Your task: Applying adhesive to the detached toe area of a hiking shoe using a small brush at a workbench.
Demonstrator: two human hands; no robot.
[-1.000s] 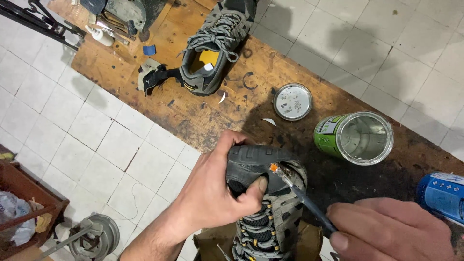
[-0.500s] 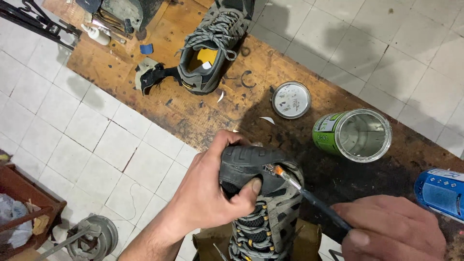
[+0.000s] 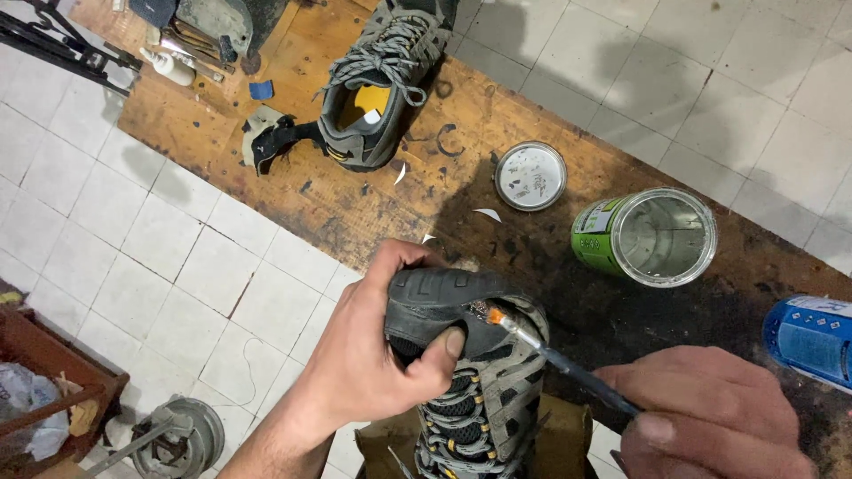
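Observation:
My left hand (image 3: 377, 355) grips the toe end of a grey and black shoe (image 3: 475, 381), its thumb pressing the rubber toe cap down. My right hand (image 3: 710, 417) holds a thin dark brush (image 3: 559, 359) whose orange-tipped bristles touch the gap between the toe cap and the upper. The shoe rests on a brown cardboard box (image 3: 559, 435) at the bottom edge.
A stained wooden board (image 3: 355, 204) crosses the white tiled floor. On it lie a second grey shoe (image 3: 377, 80), a round metal lid (image 3: 531, 176), an open green tin (image 3: 652, 235) and a blue can (image 3: 812, 341). Tools sit top left; a brown crate (image 3: 44, 399) bottom left.
The brush tip stays at the toe seam while my right hand has shifted slightly right and lower. My left hand keeps its grip on the toe.

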